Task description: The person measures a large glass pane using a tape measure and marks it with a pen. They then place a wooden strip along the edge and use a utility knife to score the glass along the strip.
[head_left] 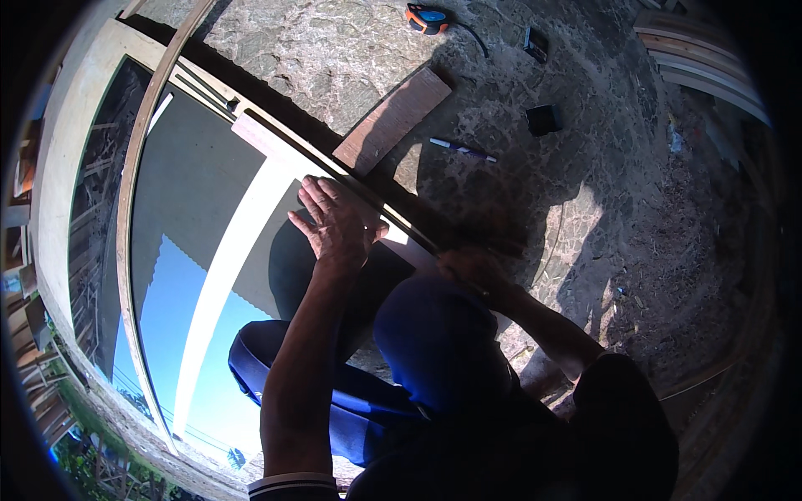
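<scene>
A framed glass panel (205,209) lies at the left, reflecting sky and roof edge, with a pale strip (221,284) across it. My left hand (330,221) rests with fingers spread on the panel beside its long wooden rail (284,139). My right hand (464,267) is low at the rail's near end, in deep shadow; what its fingers hold is unclear. A short reddish board (393,117) lies against the rail's outer side. My knee in blue trousers (434,338) is just below my right hand.
On the rough concrete (610,225) lie an orange-black tape measure (428,18), a pen-like marker (464,150) and two small black objects (543,118). Stacked wooden boards (697,63) are at the upper right. A long narrow batten (134,192) crosses the panel's left part.
</scene>
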### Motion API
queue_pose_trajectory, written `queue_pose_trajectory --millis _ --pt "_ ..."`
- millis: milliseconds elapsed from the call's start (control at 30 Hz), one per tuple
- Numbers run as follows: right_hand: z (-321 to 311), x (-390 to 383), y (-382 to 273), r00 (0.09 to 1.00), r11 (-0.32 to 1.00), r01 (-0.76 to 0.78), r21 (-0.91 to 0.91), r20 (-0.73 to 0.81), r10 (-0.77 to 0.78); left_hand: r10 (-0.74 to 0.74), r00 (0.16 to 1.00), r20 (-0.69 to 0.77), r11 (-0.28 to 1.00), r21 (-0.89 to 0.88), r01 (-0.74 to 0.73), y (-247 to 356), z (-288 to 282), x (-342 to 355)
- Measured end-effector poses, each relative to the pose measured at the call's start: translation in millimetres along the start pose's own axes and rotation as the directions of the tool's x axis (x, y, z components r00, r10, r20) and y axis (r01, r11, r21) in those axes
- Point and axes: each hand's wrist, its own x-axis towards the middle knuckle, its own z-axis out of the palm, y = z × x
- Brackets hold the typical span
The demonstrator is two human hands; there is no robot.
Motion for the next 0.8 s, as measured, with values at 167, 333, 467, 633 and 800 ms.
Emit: queue_pose_trajectory --millis 167,333,467,633,800 --pt "-7.4 22.6 -2.4 0.973 0.982 0.170 0.086 -0.170 -0.154 -0.032 0.999 0.003 0.999 0.000 0.032 0.5 0.0 1.2" --pt "24.2 -4.9 -4.9 0.954 0.990 -0.091 -0.110 -0.295 0.055 -0.038 0.999 -0.038 0.998 0.042 0.040 -0.8 6.0 2.3" --pt "44.6 -28.9 1.8 0.968 0.980 -0.110 -0.167 -0.242 0.067 -0.035 0.994 -0.100 0.999 0.016 0.037 -5.1 11.0 -2.3" --pt "22.4 -29.9 17.8 0.969 0.989 -0.077 -0.124 -0.241 0.045 -0.045 0.890 -0.454 0.982 -0.184 -0.044 -9.4 42.3 -20.4" --pt "-30.6 57.0 56.2 0.893 0.954 -0.066 -0.294 -0.443 -0.074 -0.003 0.857 -0.516 0.976 -0.187 -0.109 1.3 87.4 -49.5"
